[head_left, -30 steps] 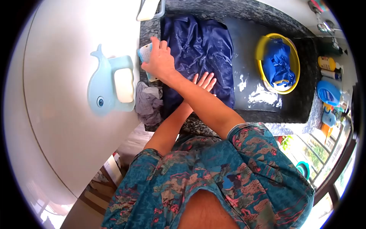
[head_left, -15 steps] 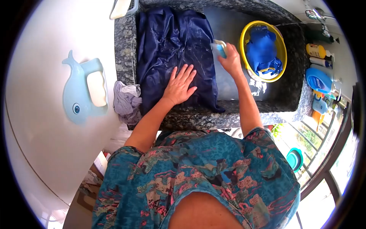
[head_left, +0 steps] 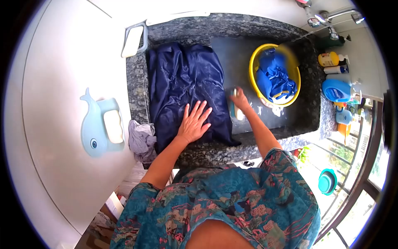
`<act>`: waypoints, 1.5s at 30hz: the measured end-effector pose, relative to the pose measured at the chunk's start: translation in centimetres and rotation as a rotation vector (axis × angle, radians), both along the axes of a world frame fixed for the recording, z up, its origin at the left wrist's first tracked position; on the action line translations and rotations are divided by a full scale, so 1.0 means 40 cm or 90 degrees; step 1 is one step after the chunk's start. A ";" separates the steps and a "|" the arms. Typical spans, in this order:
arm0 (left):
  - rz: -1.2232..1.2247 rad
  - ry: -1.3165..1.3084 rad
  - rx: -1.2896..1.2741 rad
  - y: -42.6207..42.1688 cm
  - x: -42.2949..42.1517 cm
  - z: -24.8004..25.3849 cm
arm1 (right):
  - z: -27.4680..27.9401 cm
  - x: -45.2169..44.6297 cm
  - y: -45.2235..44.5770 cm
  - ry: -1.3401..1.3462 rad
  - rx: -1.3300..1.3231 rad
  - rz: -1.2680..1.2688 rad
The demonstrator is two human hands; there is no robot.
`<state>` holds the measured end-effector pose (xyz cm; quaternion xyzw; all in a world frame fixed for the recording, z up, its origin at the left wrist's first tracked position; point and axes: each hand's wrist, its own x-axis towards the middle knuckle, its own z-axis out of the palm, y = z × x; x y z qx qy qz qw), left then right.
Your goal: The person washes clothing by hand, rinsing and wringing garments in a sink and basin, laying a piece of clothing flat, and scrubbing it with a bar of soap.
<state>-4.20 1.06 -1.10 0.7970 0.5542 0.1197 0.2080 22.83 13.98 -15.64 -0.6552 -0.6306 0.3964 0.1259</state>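
Observation:
A wet, shiny navy cloth [head_left: 182, 79] lies spread over the left side of the stone sink. My left hand [head_left: 193, 124] rests flat on its lower part, fingers spread. Just off the cloth's right edge, my right hand [head_left: 239, 99] is closed around a small scrub brush [head_left: 237, 112] with pale and light-blue parts; motion blurs it, and the fingers cover part of it. Right of that hand stands a round yellow basin [head_left: 251, 74] holding bright blue clothing [head_left: 275, 79].
A grey cloth [head_left: 141, 141] hangs over the sink's left rim. Soap bars sit in a whale-shaped holder [head_left: 93, 128] and a grey dish [head_left: 144, 39]. Taps [head_left: 331, 33] project at upper right. Several bottles, including a blue one [head_left: 336, 90], line the right ledge.
The camera view has shifted, so the sink sits lower in the picture. The brush has swung from beyond my right hand to its near side. My left hand stays on the cloth.

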 end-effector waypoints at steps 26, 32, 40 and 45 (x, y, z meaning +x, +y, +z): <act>-0.318 -0.008 -0.112 0.009 0.065 -0.010 | 0.229 -0.657 0.255 -0.202 0.503 0.424; -0.244 -0.190 -0.204 -0.027 0.078 -0.046 | 0.312 -0.518 -0.020 0.074 0.275 0.631; -0.308 -0.016 -0.113 0.037 0.081 -0.015 | 0.239 -0.671 0.169 -0.158 0.504 0.491; -0.270 -0.094 -0.086 -0.008 0.103 -0.047 | 0.260 -0.516 0.003 0.059 0.347 0.730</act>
